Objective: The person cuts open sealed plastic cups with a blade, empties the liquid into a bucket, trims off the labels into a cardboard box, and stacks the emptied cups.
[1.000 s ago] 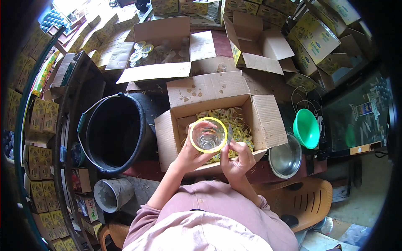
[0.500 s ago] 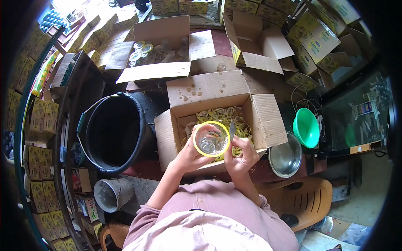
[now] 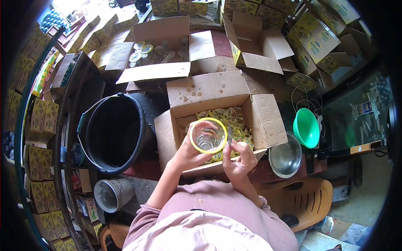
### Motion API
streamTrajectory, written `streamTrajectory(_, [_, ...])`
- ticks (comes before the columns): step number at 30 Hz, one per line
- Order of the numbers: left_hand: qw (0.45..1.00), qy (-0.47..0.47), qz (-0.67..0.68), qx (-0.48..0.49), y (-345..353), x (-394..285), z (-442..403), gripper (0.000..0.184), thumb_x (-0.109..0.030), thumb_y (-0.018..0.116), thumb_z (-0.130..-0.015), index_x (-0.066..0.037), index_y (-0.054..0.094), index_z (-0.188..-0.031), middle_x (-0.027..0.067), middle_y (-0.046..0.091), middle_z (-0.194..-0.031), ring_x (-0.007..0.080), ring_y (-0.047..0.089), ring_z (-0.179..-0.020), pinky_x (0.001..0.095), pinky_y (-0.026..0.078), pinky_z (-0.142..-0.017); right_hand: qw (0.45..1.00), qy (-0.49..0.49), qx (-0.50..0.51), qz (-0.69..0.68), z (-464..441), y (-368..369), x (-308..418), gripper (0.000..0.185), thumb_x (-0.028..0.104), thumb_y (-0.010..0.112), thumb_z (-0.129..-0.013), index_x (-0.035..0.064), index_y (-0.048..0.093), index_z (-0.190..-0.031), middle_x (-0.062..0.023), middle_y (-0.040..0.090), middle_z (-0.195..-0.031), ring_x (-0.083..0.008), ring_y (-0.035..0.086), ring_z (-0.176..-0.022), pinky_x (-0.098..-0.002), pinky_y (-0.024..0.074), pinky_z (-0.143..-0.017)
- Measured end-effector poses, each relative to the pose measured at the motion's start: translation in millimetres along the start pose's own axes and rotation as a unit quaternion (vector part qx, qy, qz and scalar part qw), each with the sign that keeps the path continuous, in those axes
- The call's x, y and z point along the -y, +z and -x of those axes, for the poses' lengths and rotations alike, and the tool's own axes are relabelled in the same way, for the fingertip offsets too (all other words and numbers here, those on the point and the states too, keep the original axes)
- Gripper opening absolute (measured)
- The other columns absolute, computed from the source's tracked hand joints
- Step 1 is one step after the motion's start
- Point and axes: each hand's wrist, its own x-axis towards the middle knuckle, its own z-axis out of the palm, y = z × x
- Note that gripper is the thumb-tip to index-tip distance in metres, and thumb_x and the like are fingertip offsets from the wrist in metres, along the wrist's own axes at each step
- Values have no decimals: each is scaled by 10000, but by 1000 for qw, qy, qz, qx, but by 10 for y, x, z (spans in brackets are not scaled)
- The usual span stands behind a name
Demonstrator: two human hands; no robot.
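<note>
A clear cup with a yellow rim (image 3: 208,135) is gripped by my left hand (image 3: 189,153), its open mouth facing up toward me. Beside the rim, my right hand (image 3: 240,160) pinches a small knife (image 3: 230,133), whose grey blade points away from me. Both hands are over the near side of an open cardboard box (image 3: 268,121). Yellow and white strips (image 3: 238,127) lie in this box, partly hidden by the cup and hands.
A large black bucket (image 3: 140,138) stands left, a grey bucket (image 3: 109,195) below it. To the right are a green bowl (image 3: 306,129) and a metal bowl (image 3: 285,157). Behind are a box of lidded cups (image 3: 144,49) and another open box (image 3: 261,62).
The cup has shifted right and slightly down, then back left and up. The knife moved with it, and its blade now slants beside the rim.
</note>
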Motion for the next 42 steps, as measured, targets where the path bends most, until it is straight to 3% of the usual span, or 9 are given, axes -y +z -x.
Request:
streamTrajectory(10, [999, -10, -37, 20, -29, -43, 1, 694, -105, 729, -658, -3, 337, -1221, 137, 435, -1120, 247, 490, -1056, 335, 419, -894, 999, -39, -9, 33, -89, 39, 6, 222, -55, 658, -655, 11, 631, -866, -71, 585, -693, -186, 567, -566, -273, 461, -527])
streamTrajectory(19, [994, 13, -74, 74, -75, -38, 0, 674, -86, 697, -631, -2, 353, -1205, 131, 454, -1096, 253, 496, -1034, 331, 404, -906, 999, 8, 36, -2, -172, -1, -63, 197, -47, 665, -656, 8, 626, -840, -73, 597, -678, -181, 580, -566, -264, 461, -535])
streamTrajectory(22, [999, 0, 13, 39, -35, -12, -5, 672, -85, 698, -637, -1, 353, -1207, 129, 447, -1103, 244, 501, -1034, 331, 416, -899, 1000, 28, 10, -7, -132, -8, -74, 162, -34, 665, -672, 7, 619, -821, -83, 601, -673, -177, 584, -562, -260, 464, -529])
streamTrajectory(28, [999, -16, 31, -11, 0, -71, -21, 652, -65, 716, -675, 3, 347, -1208, 126, 436, -1110, 212, 492, -1061, 323, 436, -880, 1000, 12, -5, -17, 4, -5, 9, 144, -36, 662, -668, 10, 582, -779, -105, 621, -704, -185, 596, -577, -270, 476, -522])
streamTrajectory(42, [999, 24, -40, -20, 78, 13, 41, 700, -42, 698, -705, -20, 264, -1253, 151, 405, -1155, 239, 459, -1097, 355, 423, -900, 1000, -19, -14, 10, 14, 62, 17, 179, -16, 665, -679, -5, 574, -833, -86, 571, -662, -159, 564, -544, -247, 439, -496])
